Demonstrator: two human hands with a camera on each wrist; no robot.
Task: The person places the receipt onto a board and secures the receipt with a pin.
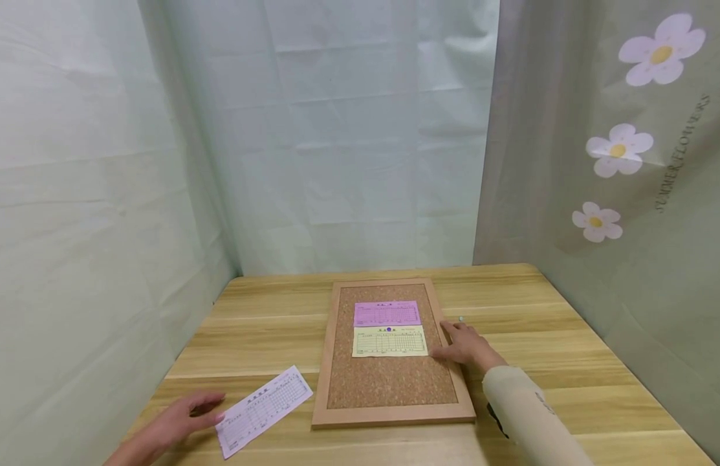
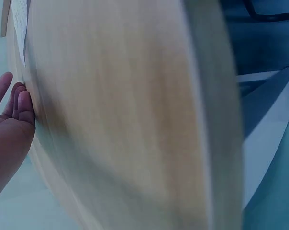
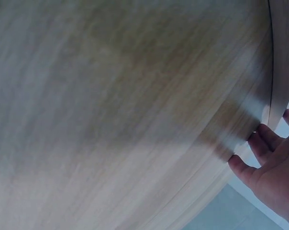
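Note:
A wood-framed cork board [image 1: 389,385] lies on the table. On it are a pink printed slip [image 1: 386,314] and, just below, a pale yellow slip [image 1: 390,349] with a blue-purple pushpin [image 1: 389,329] at its top edge. My right hand [image 1: 467,346] rests at the board's right side, the thumb over the frame by the yellow slip's corner, fingers spread along the edge. To the board's left, a pale lilac slip [image 1: 263,408] lies slanted. My left hand [image 1: 176,424] is at its left end, thumb at the paper's edge, the other fingers loosely bent and apart from the thumb.
A tiny pale blue object [image 1: 461,318], too small to identify, sits on the wooden table [image 1: 266,323] beyond my right fingertips. Pale curtains [image 1: 348,142] enclose the table's back and sides. Something dark [image 1: 497,421] shows under my right sleeve.

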